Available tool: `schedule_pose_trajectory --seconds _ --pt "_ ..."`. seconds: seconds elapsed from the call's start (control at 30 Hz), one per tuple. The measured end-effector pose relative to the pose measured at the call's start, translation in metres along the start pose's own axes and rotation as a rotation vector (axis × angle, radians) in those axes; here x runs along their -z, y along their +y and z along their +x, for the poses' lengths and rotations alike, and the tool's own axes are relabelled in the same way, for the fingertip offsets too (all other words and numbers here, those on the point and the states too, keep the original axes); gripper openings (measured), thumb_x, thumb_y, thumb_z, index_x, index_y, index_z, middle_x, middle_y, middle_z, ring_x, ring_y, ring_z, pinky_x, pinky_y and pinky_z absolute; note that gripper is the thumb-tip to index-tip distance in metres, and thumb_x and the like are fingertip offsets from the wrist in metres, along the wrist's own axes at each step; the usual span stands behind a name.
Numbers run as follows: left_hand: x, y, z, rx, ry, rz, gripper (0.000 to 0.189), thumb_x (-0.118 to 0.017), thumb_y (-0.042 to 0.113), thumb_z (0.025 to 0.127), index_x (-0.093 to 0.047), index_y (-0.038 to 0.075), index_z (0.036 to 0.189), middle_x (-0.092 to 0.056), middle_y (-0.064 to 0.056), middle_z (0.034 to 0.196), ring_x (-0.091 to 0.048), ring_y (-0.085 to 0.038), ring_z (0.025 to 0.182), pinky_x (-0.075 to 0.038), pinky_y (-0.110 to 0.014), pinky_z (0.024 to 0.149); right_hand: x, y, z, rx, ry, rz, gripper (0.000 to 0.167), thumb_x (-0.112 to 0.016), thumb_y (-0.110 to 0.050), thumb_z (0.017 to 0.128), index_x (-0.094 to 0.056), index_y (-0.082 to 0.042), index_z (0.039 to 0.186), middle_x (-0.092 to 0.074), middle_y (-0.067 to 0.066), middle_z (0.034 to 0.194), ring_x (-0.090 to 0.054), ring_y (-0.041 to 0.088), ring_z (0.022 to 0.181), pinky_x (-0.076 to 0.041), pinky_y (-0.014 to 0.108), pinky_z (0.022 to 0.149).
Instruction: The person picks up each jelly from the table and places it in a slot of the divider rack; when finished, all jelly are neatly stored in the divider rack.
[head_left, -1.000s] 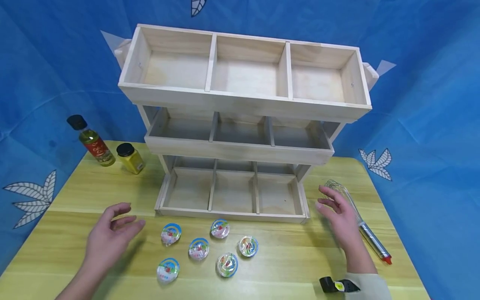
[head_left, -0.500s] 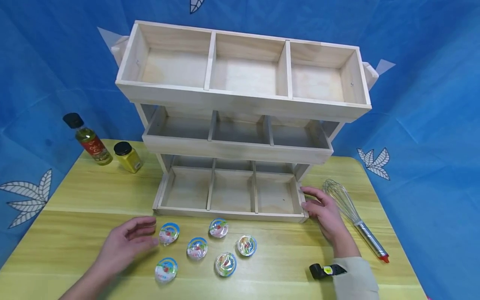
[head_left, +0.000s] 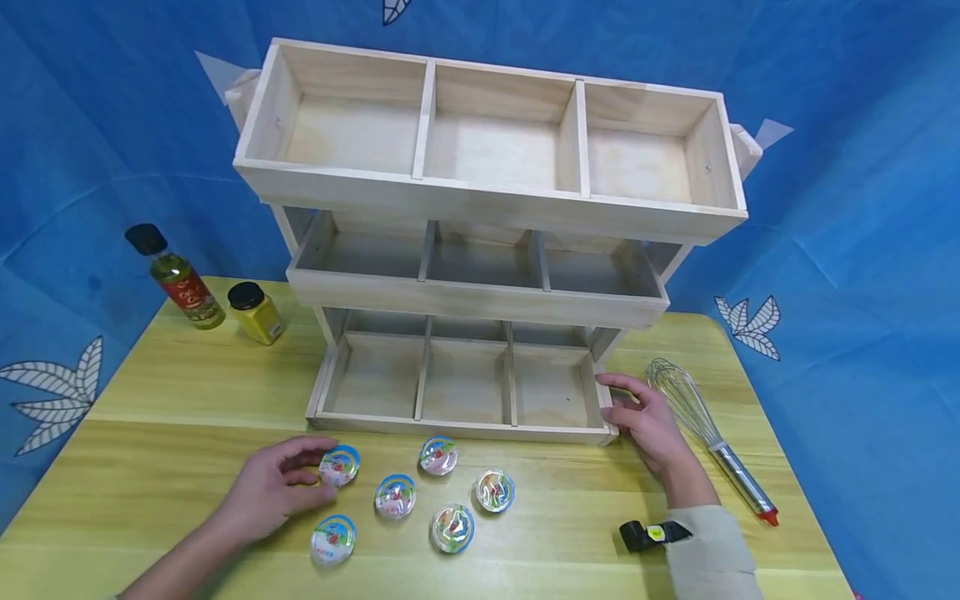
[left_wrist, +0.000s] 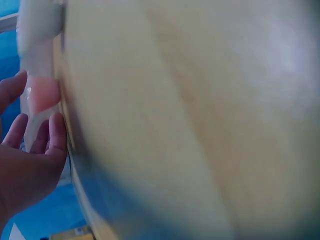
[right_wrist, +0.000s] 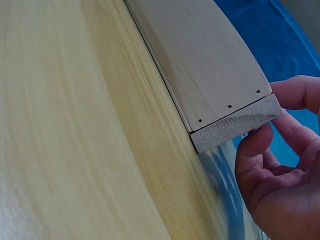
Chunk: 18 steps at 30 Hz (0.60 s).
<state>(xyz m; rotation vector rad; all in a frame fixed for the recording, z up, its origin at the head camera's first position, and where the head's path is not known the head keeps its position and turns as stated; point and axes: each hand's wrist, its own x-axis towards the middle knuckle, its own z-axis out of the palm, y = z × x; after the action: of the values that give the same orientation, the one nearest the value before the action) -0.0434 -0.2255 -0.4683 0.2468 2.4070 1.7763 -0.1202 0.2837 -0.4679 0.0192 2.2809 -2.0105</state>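
Observation:
My left hand (head_left: 272,485) is spread around a small jelly cup (head_left: 340,467) with a printed, blue-edged lid, thumb at its near side and fingers at its far side. In the left wrist view its pink contents (left_wrist: 44,94) show just past the fingertips, with gaps between. My right hand (head_left: 647,423) holds the right end of the bottom tier of a three-tier wooden rack (head_left: 480,298). In the right wrist view the index finger (right_wrist: 295,92) lies at the top corner of the end board (right_wrist: 235,125), the thumb against its outer face.
Several more jelly cups (head_left: 395,497) lie in front of the rack. A whisk (head_left: 693,408) lies right of the right hand. An oil bottle (head_left: 184,287) and a yellow jar (head_left: 257,314) with a black lid stand back left.
My left hand has moved right and reached around the leftmost far jelly cup. My right hand has come left from beside the whisk to the rack's lower right end.

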Motion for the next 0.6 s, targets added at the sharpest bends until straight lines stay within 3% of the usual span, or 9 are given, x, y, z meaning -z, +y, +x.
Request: schedule_pose_trajectory --seconds 0.13,0.47,0.6 --pt "-0.004 -0.003 0.000 -0.027 -0.007 0.061 0.049 -0.088 0.003 0.073 -0.068 0.001 0.118 -0.067 -0.013 0.107 -0.064 -0.016 0.080 -0.056 -0.026 0.069 0.000 0.000 0.000 0.000 -0.006 0.001 0.049 -0.067 0.011 0.084 -0.054 0.011 0.132 -0.047 0.012 0.131 -0.056 0.017 0.091 -0.052 0.023 0.070" --pt "-0.011 -0.009 0.002 -0.102 0.049 0.159 0.042 -0.090 0.007 0.072 -0.073 0.010 0.110 -0.068 -0.001 0.095 -0.059 -0.012 0.068 -0.052 -0.025 0.059 0.000 -0.004 -0.001 -0.009 -0.004 0.002 0.050 -0.067 0.012 0.084 -0.052 0.013 0.132 -0.046 0.019 0.129 -0.053 0.014 0.080 -0.046 0.022 0.061" --pt "-0.009 -0.011 0.001 -0.078 0.063 0.157 0.042 -0.091 0.008 0.071 -0.073 0.012 0.108 -0.068 -0.001 0.095 -0.061 -0.013 0.068 -0.053 -0.026 0.059 -0.001 -0.004 -0.001 -0.017 -0.015 0.005 0.051 -0.066 0.013 0.085 -0.051 0.013 0.134 -0.043 0.022 0.136 -0.057 0.016 0.092 -0.052 0.023 0.070"
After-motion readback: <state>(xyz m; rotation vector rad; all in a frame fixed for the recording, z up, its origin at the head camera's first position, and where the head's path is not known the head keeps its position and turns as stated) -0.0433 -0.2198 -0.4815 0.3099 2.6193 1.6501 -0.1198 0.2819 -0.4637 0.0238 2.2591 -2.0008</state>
